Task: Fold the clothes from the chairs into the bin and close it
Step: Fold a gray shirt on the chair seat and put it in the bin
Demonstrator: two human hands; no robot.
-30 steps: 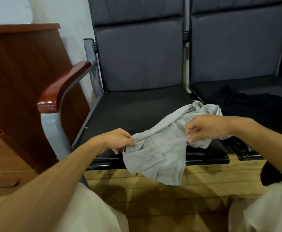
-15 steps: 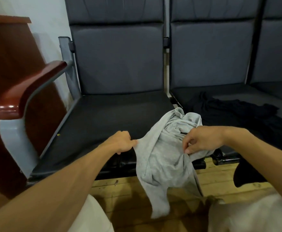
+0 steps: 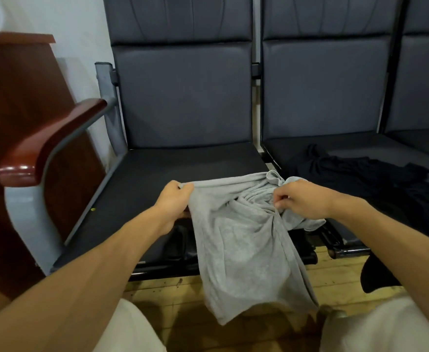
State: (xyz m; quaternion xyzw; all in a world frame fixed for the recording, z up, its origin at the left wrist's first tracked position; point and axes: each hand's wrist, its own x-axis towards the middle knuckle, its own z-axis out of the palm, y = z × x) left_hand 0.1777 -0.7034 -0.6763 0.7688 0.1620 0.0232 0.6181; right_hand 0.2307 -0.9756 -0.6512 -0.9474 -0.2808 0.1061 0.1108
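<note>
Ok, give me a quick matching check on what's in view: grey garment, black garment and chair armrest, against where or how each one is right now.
Things:
1 grey garment
2 black garment
3 armrest

States:
A lies crumpled on the second seat
B glossy red-brown, at the row's left end
C gripped by left hand and right hand, hanging over the front edge of the first seat

Pairs: 1-C, 2-A, 3-B

A row of dark padded chairs [image 3: 182, 97] with a glossy red-brown armrest [image 3: 50, 141] stands against a white wall [image 3: 81, 34], beside a reddish wooden cabinet [image 3: 17, 110], on a worn yellowish plank floor [image 3: 335, 270].
</note>
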